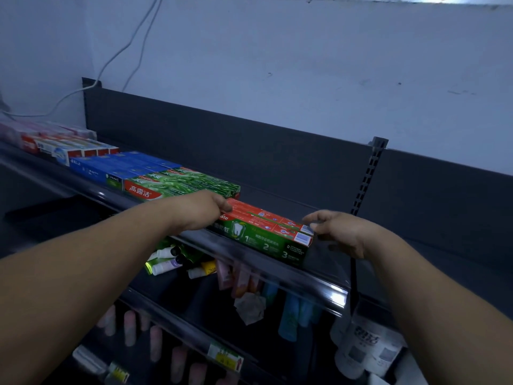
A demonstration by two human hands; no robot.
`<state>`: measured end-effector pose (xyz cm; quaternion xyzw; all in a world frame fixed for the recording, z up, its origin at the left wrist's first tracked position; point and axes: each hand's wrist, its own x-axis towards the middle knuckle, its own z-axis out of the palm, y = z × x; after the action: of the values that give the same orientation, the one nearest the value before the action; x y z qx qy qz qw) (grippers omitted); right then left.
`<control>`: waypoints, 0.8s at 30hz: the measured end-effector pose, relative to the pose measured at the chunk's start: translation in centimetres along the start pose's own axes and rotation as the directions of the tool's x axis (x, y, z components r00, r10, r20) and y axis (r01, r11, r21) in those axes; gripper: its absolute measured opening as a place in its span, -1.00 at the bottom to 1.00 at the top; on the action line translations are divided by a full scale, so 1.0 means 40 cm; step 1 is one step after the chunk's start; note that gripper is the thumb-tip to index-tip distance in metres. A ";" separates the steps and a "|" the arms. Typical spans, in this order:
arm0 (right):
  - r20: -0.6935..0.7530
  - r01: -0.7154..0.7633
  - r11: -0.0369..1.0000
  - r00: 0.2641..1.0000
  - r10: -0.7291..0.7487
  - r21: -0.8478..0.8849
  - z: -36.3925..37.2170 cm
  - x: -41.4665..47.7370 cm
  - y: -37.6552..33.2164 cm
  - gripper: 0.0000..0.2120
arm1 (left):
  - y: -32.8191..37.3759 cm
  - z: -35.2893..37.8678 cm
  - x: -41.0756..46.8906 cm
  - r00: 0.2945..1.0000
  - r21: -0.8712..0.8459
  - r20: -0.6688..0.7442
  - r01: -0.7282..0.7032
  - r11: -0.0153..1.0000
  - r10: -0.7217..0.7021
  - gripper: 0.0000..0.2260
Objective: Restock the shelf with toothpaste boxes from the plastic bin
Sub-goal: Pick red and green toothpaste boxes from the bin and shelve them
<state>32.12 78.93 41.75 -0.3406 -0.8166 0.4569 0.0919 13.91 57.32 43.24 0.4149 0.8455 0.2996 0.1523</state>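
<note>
A small stack of red-and-green toothpaste boxes (266,232) lies on the top dark shelf (319,284), lengthwise along its front edge. My left hand (204,208) grips the left end of the stack. My right hand (337,230) holds the right end with fingertips on the box corner. To the left on the same shelf lie rows of green boxes (180,184), blue boxes (116,169) and red-and-white boxes (63,147). The plastic bin is not in view.
The shelf's back panel (249,140) and a slotted upright (369,176) stand behind the boxes. The shelf surface to the right of the stack is bare. Lower shelves hold small tubes (172,259), hanging tubes (238,276) and white bottles (366,348). Cables (133,43) run down the wall.
</note>
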 end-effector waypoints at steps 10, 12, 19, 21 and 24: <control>-0.072 0.474 0.745 0.821 -0.567 -0.470 0.227 -0.090 -0.222 -0.53 | -0.082 -0.079 -0.095 0.994 -0.004 -0.077 -0.079 0.997 0.078 -0.46; -0.031 0.505 0.694 0.797 -0.603 -0.514 0.296 -0.102 -0.249 -0.48 | -0.130 -0.106 -0.136 0.990 0.053 -0.113 -0.073 0.996 0.079 -0.37; 0.169 0.629 0.526 0.718 -0.675 -0.573 0.566 -0.142 -0.324 -0.38 | -0.335 -0.189 -0.343 0.964 0.184 -0.264 0.025 0.983 0.025 -0.34; 0.228 0.672 0.504 0.695 -0.682 -0.543 0.652 -0.158 -0.333 -0.39 | -0.410 -0.205 -0.404 0.959 0.187 -0.281 0.083 0.979 -0.027 -0.33; 0.277 0.717 0.500 0.668 -0.690 -0.485 0.777 -0.173 -0.332 -0.40 | -0.524 -0.220 -0.494 0.950 0.166 -0.285 0.179 0.970 -0.127 -0.26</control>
<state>16.68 48.60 36.04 0.0210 -0.9806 0.1282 0.1471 8.69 28.32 36.96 0.3154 0.9128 0.2589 0.0173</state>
